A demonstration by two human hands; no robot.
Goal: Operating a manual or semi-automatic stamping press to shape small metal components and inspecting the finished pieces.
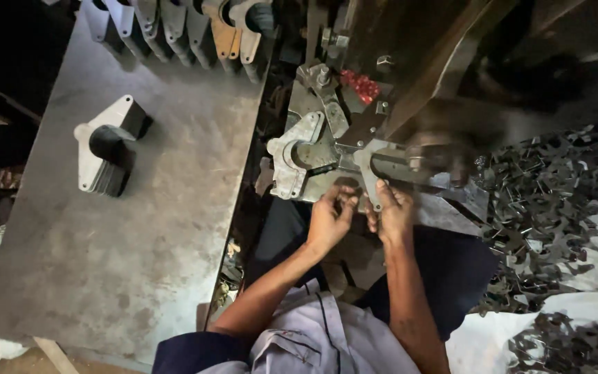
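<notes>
At press bed | left hand (329,216), right hand (393,211) pinch flat grey metal plate (369,179)

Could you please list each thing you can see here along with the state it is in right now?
Left hand: fingers bent, touching a metal plate at the machine.
Right hand: fingers on the same plate, grip unclear.
Machine: part beside the hands blurred.
Stack of plates: lying on the table, untouched.
Row of plates: leaning at the table's far edge.
Scrap pieces: heaped loosely.
</notes>
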